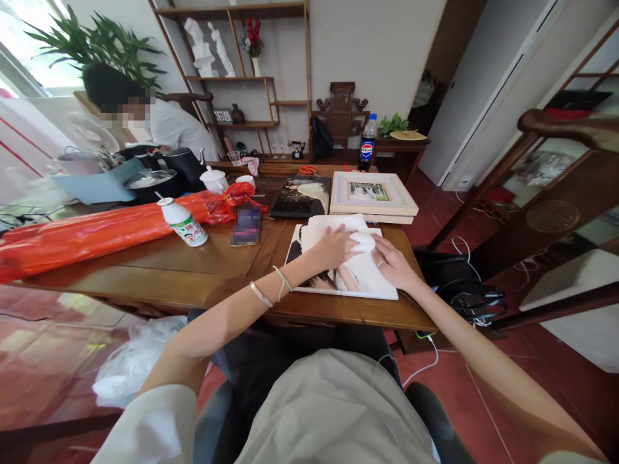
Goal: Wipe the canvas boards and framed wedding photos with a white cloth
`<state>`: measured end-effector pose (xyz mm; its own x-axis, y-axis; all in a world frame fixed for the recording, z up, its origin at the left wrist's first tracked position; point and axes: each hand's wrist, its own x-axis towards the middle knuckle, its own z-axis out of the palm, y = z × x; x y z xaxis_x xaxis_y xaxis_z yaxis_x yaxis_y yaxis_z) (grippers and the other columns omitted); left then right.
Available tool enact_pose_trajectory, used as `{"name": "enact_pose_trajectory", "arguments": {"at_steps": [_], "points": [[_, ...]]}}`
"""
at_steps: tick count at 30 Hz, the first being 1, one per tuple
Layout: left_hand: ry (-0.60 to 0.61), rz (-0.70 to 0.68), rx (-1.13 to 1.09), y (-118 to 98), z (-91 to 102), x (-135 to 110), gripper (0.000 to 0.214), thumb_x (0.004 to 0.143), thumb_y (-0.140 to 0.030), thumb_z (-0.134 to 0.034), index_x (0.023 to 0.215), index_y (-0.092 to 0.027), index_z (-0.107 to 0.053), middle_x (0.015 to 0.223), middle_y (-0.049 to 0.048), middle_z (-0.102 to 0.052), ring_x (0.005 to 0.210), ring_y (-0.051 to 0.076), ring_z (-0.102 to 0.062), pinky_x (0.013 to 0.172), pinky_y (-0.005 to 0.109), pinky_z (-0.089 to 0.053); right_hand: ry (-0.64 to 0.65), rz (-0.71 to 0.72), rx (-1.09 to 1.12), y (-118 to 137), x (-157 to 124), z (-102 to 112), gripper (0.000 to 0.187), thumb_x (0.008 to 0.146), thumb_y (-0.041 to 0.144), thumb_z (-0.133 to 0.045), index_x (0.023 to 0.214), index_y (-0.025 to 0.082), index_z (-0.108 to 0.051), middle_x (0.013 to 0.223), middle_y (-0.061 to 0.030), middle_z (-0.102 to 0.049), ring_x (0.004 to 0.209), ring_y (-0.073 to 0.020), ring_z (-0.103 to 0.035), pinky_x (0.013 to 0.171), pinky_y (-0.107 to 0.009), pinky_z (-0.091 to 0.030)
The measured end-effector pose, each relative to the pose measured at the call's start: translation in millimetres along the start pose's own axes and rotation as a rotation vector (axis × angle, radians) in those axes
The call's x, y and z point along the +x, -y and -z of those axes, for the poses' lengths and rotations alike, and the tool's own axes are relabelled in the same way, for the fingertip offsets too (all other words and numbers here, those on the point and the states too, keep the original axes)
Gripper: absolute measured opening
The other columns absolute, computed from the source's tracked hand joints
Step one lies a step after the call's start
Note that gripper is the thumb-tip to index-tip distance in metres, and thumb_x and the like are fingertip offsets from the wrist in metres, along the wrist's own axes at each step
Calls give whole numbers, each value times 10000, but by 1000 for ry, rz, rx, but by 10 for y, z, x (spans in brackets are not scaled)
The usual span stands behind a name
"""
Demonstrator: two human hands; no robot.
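Note:
A printed picture board (309, 283) lies flat near the front right of the wooden table (203, 270), mostly covered by a white cloth (358, 267). My left hand (333, 248) rests on the cloth with curled fingers pressing a bunched part of it. Just to its right, my right hand (394, 264), a ring on one finger, lies on the cloth with fingers stretched along it. Both wrists cross the table's front edge.
Beyond the board lie a white picture frame (372, 193) and a dark picture (302, 196). A phone (246, 225), a white bottle (184, 222) and a long orange plastic bag (91, 235) lie to the left. Another person sits at the far left. A Pepsi bottle (367, 145) stands behind.

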<state>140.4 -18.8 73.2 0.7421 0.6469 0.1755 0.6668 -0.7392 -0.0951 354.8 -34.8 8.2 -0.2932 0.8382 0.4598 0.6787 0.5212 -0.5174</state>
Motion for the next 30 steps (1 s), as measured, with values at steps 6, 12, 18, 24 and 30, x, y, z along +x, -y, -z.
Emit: {"name": "enact_pose_trajectory", "arguments": {"at_steps": [6,12,18,24,30], "points": [[4,14,83,-244,-28,-164,295,977,-276,-443,1095,-205,-704,1446,107,-467,1341,385,-381,1033,582,-368,18,17,12,-18,-4,-2,479,873,237,-431,1337,188,-538,1419,-120,-513,1368,-294,-405,1133,-535,-334],[-51,-75,203,-844,71,-690,307,969,-292,-452,1099,-184,-708,1409,143,-500,1294,365,-463,1045,517,-381,16,-30,26,-18,-12,-11,459,902,242,-412,1344,202,-532,1440,-106,-494,1383,-271,-386,1154,-524,-300],[22,-23,232,-1200,94,-624,313,939,-217,-450,1102,-170,-713,1370,198,-523,1213,396,-534,948,504,-433,33,-12,64,-41,-1,19,448,926,343,-418,1340,218,-534,1450,-95,-484,1386,-266,-382,1155,-515,-301],[36,68,204,-884,111,-384,278,924,-188,-467,1068,-154,-702,1351,182,-531,1196,389,-514,862,447,-457,29,-8,71,-73,-3,15,451,918,357,-428,1331,218,-544,1435,-103,-500,1372,-283,-402,1143,-525,-320],[-6,121,130,-395,26,-187,326,977,-320,-410,1069,-179,-689,1344,167,-518,1211,363,-484,871,442,-451,19,15,41,-29,-5,-7,501,857,232,-463,1351,185,-528,1431,-115,-503,1377,-285,-393,1156,-521,-304]]}}
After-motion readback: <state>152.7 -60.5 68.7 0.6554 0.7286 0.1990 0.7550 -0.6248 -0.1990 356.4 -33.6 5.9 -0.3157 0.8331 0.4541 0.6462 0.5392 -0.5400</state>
